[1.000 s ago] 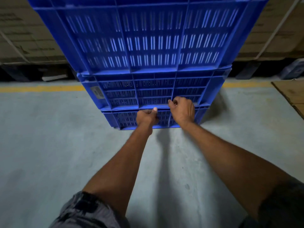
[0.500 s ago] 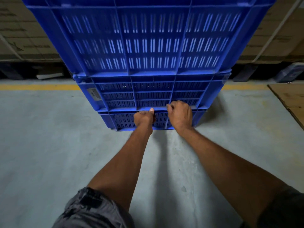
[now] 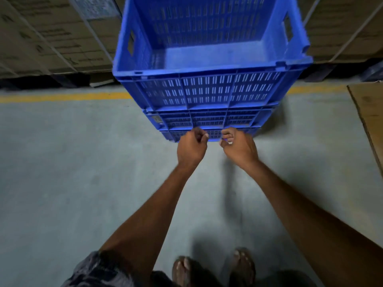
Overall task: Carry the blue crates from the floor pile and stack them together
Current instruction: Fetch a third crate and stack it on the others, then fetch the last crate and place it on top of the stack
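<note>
Three blue slatted crates stand stacked on the grey floor ahead of me. The top crate (image 3: 207,92) is empty and I look down into it. The middle crate (image 3: 207,119) and the bottom crate (image 3: 214,134) show only their front walls. My left hand (image 3: 191,148) and my right hand (image 3: 240,148) hover side by side in front of the bottom crate's front wall. Their fingers are loosely curled in and hold nothing. I cannot tell whether the fingertips still touch the crate.
Strapped cardboard cartons (image 3: 51,38) on pallets line the back wall behind the stack. A yellow floor line (image 3: 62,97) runs in front of them. A flat cardboard sheet (image 3: 371,112) lies at the right. My sandalled feet (image 3: 213,268) stand on the concrete below.
Both hands have come off the lower crates' front edge and pulled back a little. My head has risen, so the top crate's inside now shows.
</note>
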The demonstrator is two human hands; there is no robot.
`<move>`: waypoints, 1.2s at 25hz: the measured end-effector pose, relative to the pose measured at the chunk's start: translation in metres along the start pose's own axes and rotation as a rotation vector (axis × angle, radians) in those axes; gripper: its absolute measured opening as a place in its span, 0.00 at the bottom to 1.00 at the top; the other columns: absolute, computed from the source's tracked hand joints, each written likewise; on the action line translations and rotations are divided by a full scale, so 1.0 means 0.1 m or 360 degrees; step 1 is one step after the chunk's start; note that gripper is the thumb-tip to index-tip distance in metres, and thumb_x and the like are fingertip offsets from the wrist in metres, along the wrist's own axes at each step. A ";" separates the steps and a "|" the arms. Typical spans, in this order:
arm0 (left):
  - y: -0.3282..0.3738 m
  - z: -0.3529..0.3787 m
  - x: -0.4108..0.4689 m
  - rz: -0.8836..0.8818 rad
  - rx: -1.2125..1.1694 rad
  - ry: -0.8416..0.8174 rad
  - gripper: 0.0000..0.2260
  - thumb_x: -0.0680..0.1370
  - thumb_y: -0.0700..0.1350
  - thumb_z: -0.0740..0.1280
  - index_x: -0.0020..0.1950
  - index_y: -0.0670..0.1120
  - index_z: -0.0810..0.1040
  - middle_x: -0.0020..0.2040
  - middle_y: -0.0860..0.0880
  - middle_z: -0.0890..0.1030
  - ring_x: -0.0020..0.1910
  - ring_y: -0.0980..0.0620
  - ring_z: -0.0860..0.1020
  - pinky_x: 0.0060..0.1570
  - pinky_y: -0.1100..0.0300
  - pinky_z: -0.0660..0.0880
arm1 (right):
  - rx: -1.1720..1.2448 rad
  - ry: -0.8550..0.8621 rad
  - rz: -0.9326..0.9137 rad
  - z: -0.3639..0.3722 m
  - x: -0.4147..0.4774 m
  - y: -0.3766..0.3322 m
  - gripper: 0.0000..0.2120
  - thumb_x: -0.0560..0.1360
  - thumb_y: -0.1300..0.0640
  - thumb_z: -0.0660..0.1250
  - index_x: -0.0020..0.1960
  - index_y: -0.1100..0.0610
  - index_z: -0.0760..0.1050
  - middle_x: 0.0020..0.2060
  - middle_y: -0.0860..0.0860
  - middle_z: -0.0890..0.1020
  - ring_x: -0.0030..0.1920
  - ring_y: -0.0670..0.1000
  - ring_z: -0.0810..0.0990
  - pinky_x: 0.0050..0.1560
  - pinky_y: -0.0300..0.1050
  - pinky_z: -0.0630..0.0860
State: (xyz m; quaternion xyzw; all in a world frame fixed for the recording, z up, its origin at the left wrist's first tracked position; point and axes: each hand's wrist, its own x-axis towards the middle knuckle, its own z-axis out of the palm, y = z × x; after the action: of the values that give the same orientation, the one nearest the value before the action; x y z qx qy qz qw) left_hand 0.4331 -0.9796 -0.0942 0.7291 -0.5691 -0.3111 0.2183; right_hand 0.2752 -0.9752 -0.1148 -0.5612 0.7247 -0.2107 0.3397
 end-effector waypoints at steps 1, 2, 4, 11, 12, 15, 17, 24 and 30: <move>0.16 -0.20 -0.21 0.0066 0.0107 -0.0029 0.07 0.78 0.52 0.67 0.49 0.50 0.80 0.42 0.52 0.85 0.44 0.50 0.82 0.38 0.58 0.73 | -0.0003 -0.0010 0.0007 -0.16 -0.25 -0.13 0.14 0.70 0.51 0.71 0.56 0.46 0.78 0.48 0.42 0.84 0.48 0.46 0.83 0.55 0.49 0.80; 0.32 -0.39 -0.42 0.0146 0.0207 -0.0054 0.07 0.79 0.52 0.66 0.51 0.51 0.80 0.45 0.53 0.85 0.46 0.50 0.82 0.41 0.57 0.76 | -0.0015 0.0004 -0.0001 -0.34 -0.51 -0.25 0.14 0.71 0.51 0.71 0.56 0.46 0.77 0.49 0.42 0.84 0.49 0.46 0.82 0.55 0.48 0.79; 0.67 -0.81 -0.90 0.0401 0.0396 -0.0089 0.11 0.78 0.52 0.66 0.59 0.52 0.78 0.55 0.53 0.83 0.54 0.50 0.81 0.51 0.53 0.77 | -0.0114 0.0058 -0.0061 -0.82 -1.11 -0.54 0.15 0.73 0.53 0.70 0.59 0.47 0.77 0.51 0.44 0.84 0.52 0.49 0.81 0.55 0.48 0.79; 1.66 -2.32 -2.55 0.0721 0.0565 -0.0135 0.16 0.78 0.55 0.65 0.65 0.53 0.74 0.63 0.54 0.78 0.68 0.50 0.72 0.62 0.50 0.71 | -0.0482 0.0077 -0.0243 -2.24 -3.06 -1.42 0.20 0.75 0.52 0.68 0.66 0.50 0.74 0.59 0.49 0.81 0.59 0.54 0.77 0.58 0.47 0.76; 1.74 -2.49 -2.75 0.0751 0.0579 -0.0143 0.16 0.78 0.55 0.65 0.65 0.53 0.74 0.62 0.54 0.78 0.66 0.50 0.73 0.61 0.51 0.71 | -0.0480 0.0093 -0.0221 -2.39 -3.29 -1.50 0.20 0.75 0.52 0.68 0.66 0.50 0.74 0.59 0.49 0.81 0.60 0.54 0.76 0.58 0.47 0.75; 1.96 -2.89 -3.35 0.0935 0.0580 -0.0233 0.16 0.78 0.55 0.65 0.64 0.53 0.75 0.62 0.54 0.79 0.65 0.51 0.74 0.60 0.52 0.70 | -0.0522 0.0217 -0.0163 -2.76 -4.02 -1.73 0.21 0.74 0.50 0.68 0.66 0.48 0.74 0.60 0.49 0.80 0.60 0.53 0.75 0.59 0.47 0.74; 2.05 -3.06 -3.76 0.1121 0.0562 -0.0313 0.16 0.79 0.55 0.65 0.65 0.53 0.75 0.64 0.54 0.78 0.65 0.51 0.74 0.60 0.53 0.70 | -0.0552 0.0357 -0.0112 -2.92 -4.57 -1.79 0.21 0.74 0.49 0.68 0.66 0.49 0.74 0.61 0.49 0.80 0.61 0.53 0.74 0.60 0.48 0.73; 2.28 -3.24 -5.26 0.1811 0.0521 -0.0547 0.19 0.79 0.53 0.65 0.69 0.52 0.72 0.65 0.52 0.77 0.67 0.50 0.71 0.61 0.52 0.69 | -0.0457 0.0750 0.0227 -2.82 -6.90 -1.62 0.23 0.75 0.47 0.68 0.69 0.49 0.71 0.64 0.48 0.78 0.64 0.53 0.73 0.64 0.51 0.72; 2.42 -2.77 -6.96 0.2528 0.0745 -0.0884 0.22 0.77 0.48 0.65 0.71 0.51 0.70 0.69 0.53 0.74 0.72 0.49 0.68 0.64 0.51 0.68 | -0.0347 0.1057 0.0763 -2.70 -8.99 -0.92 0.23 0.77 0.46 0.67 0.70 0.46 0.68 0.65 0.46 0.75 0.66 0.50 0.69 0.62 0.49 0.71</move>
State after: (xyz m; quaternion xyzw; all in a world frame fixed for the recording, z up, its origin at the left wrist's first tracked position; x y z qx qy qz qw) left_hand 0.3495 -0.3797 0.4078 0.0407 -0.9909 -0.1084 0.0685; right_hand 0.2654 -0.1611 0.3621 -0.3109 0.9230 -0.2171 0.0656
